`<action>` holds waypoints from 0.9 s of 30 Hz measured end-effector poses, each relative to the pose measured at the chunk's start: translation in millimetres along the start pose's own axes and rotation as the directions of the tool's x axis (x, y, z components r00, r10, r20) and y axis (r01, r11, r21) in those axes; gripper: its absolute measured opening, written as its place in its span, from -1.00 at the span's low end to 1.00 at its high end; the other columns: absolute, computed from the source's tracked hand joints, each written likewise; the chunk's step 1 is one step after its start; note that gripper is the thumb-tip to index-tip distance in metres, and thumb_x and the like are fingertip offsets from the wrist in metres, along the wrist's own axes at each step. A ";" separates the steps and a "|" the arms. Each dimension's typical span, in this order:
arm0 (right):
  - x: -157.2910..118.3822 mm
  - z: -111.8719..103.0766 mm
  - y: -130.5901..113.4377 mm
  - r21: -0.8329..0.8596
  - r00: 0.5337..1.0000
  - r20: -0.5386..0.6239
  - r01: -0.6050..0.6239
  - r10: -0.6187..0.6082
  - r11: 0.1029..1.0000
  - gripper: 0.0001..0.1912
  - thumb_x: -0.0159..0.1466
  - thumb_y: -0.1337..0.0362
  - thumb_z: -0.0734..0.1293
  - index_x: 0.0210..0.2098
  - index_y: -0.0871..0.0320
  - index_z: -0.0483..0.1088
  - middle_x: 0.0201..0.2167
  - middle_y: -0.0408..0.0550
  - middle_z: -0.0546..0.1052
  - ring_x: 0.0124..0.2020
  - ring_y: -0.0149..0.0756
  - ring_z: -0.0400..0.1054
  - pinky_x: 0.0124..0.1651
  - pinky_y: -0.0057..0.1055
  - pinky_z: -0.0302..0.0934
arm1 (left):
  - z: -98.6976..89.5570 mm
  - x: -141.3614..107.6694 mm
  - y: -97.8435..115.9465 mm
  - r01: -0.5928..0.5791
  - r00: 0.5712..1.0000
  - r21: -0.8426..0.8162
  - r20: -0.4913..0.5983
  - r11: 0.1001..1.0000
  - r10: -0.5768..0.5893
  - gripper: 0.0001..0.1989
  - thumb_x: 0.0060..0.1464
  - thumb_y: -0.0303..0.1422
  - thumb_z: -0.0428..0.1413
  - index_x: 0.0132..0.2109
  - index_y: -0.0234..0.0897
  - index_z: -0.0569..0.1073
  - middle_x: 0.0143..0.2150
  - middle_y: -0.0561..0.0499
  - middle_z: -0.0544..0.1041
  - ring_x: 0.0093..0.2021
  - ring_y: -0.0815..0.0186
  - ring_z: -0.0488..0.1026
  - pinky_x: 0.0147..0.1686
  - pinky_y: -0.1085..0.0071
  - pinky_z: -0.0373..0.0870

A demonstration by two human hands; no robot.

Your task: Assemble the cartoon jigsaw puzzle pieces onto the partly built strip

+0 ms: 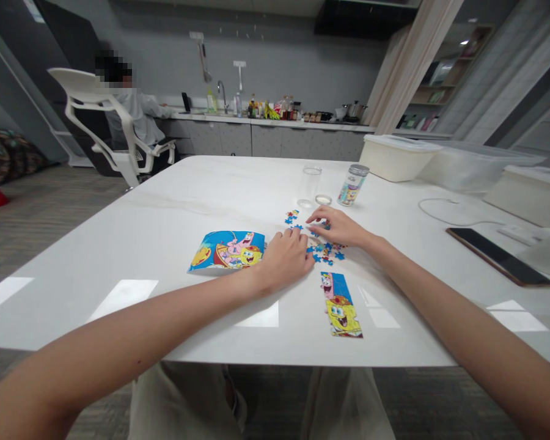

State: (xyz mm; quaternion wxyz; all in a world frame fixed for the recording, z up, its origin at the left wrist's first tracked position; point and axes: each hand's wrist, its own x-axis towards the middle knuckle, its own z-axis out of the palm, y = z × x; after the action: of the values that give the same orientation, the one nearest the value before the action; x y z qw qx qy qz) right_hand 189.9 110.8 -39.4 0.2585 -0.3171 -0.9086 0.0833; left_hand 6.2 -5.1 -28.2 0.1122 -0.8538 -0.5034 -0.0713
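Already, a puzzle strip (341, 308) lay joined at six o'clock from the loose pieces (327, 250), seemingly left to fit. The left hand (288, 261), at nine, hid its grip; the right hand (337, 226), at one, stood narrowly parted, nothing visibly pinched.

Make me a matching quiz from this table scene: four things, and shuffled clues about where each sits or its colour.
1. joined puzzle strip
2. curved picture sheet
3. phone
4. lidded jar

A. beyond the right hand
B. left of the left hand
C. black-faced, farthest right of the four
D. nearest the wearer's edge of the table

Pairs: 1-D, 2-B, 3-C, 4-A.
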 end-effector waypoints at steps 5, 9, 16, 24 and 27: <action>-2.3 -5.1 1.1 -0.011 0.994 0.107 0.028 -0.026 1.000 -0.80 0.19 0.27 0.35 -0.20 0.15 0.52 -0.27 -0.01 0.46 -0.28 -0.25 0.40 -0.14 -0.30 0.32 | -0.3 -0.1 0.0 -0.024 1.000 0.011 -0.008 1.000 0.024 -0.65 0.27 -0.30 -0.16 -0.05 -0.45 0.41 -0.07 -0.25 0.45 -0.03 0.06 0.37 -0.10 0.22 0.30; 0.8 -1.1 -1.2 0.018 0.992 0.097 0.081 -0.083 0.997 -0.84 0.26 0.29 0.29 -0.22 0.13 0.50 -0.24 0.00 0.47 -0.21 -0.24 0.40 -0.08 -0.29 0.31 | -1.0 0.1 0.4 -0.024 1.000 0.014 0.006 1.000 0.024 -0.63 0.28 -0.30 -0.17 -0.03 -0.48 0.41 -0.07 -0.26 0.46 -0.02 0.06 0.37 -0.09 0.22 0.30; 2.0 6.9 -3.4 -0.066 0.992 0.051 0.121 -0.118 0.990 -0.74 0.25 0.48 0.19 -0.20 0.14 0.46 -0.21 0.00 0.51 -0.16 -0.26 0.42 -0.05 -0.27 0.31 | 0.7 0.9 0.2 -0.012 1.000 0.021 0.011 1.000 0.012 -0.61 0.28 -0.29 -0.17 -0.02 -0.50 0.41 -0.06 -0.27 0.45 -0.03 0.05 0.38 -0.10 0.20 0.32; 3.4 6.7 -8.6 -0.102 0.982 -0.073 0.167 -0.175 0.981 -0.75 0.24 0.50 0.17 -0.23 0.19 0.45 -0.26 0.04 0.55 -0.21 -0.24 0.44 -0.12 -0.29 0.33 | 0.8 0.5 -0.4 -0.041 0.999 0.033 0.000 0.999 0.041 -0.65 0.29 -0.31 -0.17 -0.06 -0.46 0.41 -0.10 -0.23 0.46 -0.04 0.09 0.37 -0.11 0.24 0.31; 2.7 7.1 -8.6 -0.139 0.983 -0.070 0.156 -0.167 0.978 -0.75 0.20 0.53 0.20 -0.23 0.18 0.44 -0.27 0.02 0.56 -0.19 -0.21 0.44 -0.10 -0.27 0.32 | 0.5 0.3 -0.3 -0.036 0.999 0.035 0.006 0.999 0.035 -0.65 0.29 -0.30 -0.17 -0.05 -0.45 0.40 -0.09 -0.23 0.45 -0.03 0.09 0.36 -0.10 0.24 0.31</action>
State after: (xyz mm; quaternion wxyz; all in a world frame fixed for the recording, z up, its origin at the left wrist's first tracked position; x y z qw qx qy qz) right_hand 179.8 105.8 -41.7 0.2796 -0.2617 -0.9237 -0.0118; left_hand 6.1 -4.6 -28.6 0.1268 -0.8607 -0.4896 -0.0581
